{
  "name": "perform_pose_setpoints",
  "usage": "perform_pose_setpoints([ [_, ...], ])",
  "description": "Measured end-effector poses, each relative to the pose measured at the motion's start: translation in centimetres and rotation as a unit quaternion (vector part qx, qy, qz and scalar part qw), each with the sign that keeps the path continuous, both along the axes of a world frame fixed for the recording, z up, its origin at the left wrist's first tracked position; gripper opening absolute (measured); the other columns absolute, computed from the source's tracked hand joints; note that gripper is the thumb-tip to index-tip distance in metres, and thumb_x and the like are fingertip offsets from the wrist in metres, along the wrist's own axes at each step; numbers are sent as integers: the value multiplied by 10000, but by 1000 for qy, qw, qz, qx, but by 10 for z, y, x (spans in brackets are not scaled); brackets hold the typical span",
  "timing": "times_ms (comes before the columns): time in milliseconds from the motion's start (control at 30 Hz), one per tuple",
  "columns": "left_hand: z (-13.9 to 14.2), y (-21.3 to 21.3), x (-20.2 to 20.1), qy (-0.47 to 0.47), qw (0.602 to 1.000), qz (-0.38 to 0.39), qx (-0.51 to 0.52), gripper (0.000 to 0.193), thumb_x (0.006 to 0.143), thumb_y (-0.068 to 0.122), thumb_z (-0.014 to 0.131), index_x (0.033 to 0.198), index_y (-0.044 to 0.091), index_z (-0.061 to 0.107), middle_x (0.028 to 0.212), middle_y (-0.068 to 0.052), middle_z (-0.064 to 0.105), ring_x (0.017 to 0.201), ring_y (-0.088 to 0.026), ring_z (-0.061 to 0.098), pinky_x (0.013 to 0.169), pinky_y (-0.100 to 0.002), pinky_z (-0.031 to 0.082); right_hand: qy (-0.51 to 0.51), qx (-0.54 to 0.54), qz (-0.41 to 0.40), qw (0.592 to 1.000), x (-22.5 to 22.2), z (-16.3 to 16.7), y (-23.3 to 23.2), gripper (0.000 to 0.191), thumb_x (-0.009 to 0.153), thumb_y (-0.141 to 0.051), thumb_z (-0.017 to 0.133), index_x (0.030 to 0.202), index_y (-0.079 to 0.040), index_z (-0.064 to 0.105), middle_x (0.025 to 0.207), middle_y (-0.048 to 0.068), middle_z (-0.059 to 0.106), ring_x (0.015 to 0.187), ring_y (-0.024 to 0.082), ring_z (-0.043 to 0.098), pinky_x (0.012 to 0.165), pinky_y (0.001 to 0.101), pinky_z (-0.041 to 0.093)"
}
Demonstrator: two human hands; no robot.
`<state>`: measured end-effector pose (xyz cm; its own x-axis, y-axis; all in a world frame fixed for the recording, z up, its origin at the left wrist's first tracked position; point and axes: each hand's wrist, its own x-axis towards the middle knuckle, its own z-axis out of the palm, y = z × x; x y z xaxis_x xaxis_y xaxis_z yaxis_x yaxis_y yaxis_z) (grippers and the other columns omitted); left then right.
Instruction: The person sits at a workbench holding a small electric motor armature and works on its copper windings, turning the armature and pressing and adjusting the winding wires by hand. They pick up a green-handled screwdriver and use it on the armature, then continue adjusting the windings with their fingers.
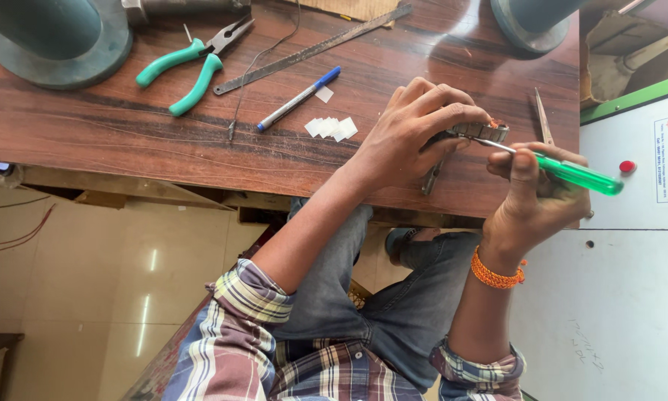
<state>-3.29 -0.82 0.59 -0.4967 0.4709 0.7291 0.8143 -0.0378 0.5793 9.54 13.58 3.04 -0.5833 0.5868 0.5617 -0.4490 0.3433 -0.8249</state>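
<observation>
My left hand [416, 130] is curled over a small grey metal part [482, 131] with an orange bit on top, pinning it near the front edge of the wooden table [126, 137]. My right hand [531, 197] grips a screwdriver with a clear green handle [579, 176]; its thin metal shaft touches the part from the right. An orange beaded band circles my right wrist. A slim metal piece hangs below the left hand at the table edge.
Green-handled pliers [189, 67], a metal ruler [312, 48], a blue-capped pen [298, 98] and several small white paper squares [331, 127] lie on the table. A thin wire crosses it. Tweezers [543, 119] lie right of my hands. Two round teal bases stand at the back corners. A white cabinet stands at right.
</observation>
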Motion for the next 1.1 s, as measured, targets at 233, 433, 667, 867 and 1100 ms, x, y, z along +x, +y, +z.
perform_pose_setpoints([
  [233,-3,3,0,9,1000,4,-12,441,915,218,773,1330,274,633,1273,65,605,1169,-208,538,1083,-401,453,-30,68,-97,992,4,-4,-4,216,1093,-61,741,1104,73,571,980,142,681,738,214,738,647,272,599],
  [433,-6,6,0,18,1000,2,-11,416,946,259,754,1341,276,624,1281,80,610,1160,-200,550,1061,-392,455,-9,99,-157,983,4,-19,-26,201,1089,-23,700,1135,58,522,1032,182,711,696,182,709,602,248,586],
  [667,-4,6,-1,21,1000,11,-9,403,948,268,751,1331,272,625,1285,73,608,1175,-205,550,1061,-393,454,11,53,-151,987,-3,-21,-37,206,1081,-46,704,1127,45,525,1067,185,707,647,147,661,584,250,571],
  [867,-10,6,-4,19,1000,6,-15,414,938,257,754,1331,271,624,1297,61,609,1192,-222,553,1075,-400,453,21,59,-154,986,9,-41,-30,222,1086,-39,706,1165,31,510,1067,181,703,644,145,654,558,242,553],
  [1100,-2,-3,-2,-1,1000,19,-24,434,914,239,756,1322,297,619,1291,60,617,1226,-218,556,1088,-386,441,-346,145,-123,919,27,-8,80,294,1118,-231,745,1087,41,639,909,175,692,720,224,666,619,350,512],
])
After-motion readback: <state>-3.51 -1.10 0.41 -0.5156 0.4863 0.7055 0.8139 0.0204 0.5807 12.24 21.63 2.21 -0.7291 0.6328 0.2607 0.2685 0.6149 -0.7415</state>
